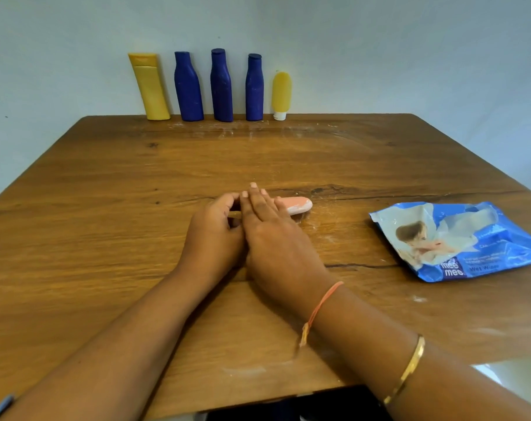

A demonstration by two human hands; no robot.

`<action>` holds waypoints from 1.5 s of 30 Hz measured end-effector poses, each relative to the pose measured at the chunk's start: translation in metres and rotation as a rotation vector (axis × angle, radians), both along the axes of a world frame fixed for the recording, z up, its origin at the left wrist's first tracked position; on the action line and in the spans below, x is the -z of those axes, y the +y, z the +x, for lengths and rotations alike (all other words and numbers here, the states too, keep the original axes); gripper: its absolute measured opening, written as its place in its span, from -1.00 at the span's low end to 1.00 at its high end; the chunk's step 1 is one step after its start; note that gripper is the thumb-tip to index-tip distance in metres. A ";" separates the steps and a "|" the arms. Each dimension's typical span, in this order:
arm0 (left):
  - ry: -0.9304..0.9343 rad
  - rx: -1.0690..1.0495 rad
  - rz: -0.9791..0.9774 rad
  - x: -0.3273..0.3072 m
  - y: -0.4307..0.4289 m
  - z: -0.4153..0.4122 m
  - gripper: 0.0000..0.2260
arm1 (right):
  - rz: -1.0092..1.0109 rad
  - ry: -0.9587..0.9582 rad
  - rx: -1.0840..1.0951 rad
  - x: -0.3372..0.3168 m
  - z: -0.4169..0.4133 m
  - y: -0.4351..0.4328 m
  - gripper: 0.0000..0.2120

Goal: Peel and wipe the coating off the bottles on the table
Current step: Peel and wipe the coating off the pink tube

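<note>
pink bottle (299,205), coating patchy white, lies sideways under my flat right hand (276,238); left hand (215,229) curls round its other end. scuffed wooden table (106,192); 5 bottles (221,86) beyond my fingertips, against pale wall (379,56).

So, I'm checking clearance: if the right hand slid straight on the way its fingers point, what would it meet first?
From the right hand, free wooden table, then probably the middle dark blue coated bottle in the far row.

Single head-worn wide-angle view — forward and down across the table (106,183), close above — wall (379,56) behind
</note>
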State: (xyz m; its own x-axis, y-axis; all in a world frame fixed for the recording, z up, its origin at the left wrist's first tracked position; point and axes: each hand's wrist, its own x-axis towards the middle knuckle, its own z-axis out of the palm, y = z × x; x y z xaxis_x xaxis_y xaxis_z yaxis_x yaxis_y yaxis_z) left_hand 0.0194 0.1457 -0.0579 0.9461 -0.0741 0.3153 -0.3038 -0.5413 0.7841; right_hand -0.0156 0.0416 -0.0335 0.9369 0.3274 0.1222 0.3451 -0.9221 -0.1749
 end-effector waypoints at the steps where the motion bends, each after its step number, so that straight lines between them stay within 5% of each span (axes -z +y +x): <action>1: 0.019 -0.006 -0.016 0.000 -0.001 0.000 -0.77 | -0.018 -0.005 0.015 0.000 0.003 -0.006 -0.43; 9: 0.062 -0.037 0.013 0.003 -0.004 0.004 -0.63 | 0.013 0.161 0.320 -0.005 0.018 -0.053 -0.41; 18: 0.038 -0.012 -0.025 0.005 -0.002 0.002 -0.78 | -0.045 0.024 0.019 -0.002 0.000 -0.003 -0.44; 29: 0.054 -0.051 0.020 0.004 -0.005 0.003 -0.64 | 0.058 0.135 0.334 -0.003 0.018 -0.051 -0.42; 38: 0.088 -0.040 -0.068 0.003 -0.003 0.003 -0.85 | -0.037 0.001 0.015 0.002 -0.008 -0.004 -0.43; 45: 0.162 -0.024 -0.190 0.005 -0.006 0.008 -0.79 | -0.014 0.033 0.164 -0.008 0.029 -0.045 -0.42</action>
State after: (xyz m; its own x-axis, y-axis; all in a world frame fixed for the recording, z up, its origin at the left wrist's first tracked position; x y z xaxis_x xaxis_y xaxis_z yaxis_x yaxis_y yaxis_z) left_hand 0.0269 0.1392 -0.0627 0.9863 -0.0048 0.1651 -0.1542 -0.3854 0.9098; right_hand 0.0132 -0.0030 -0.0254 0.9814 0.1710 0.0872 0.1838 -0.9681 -0.1701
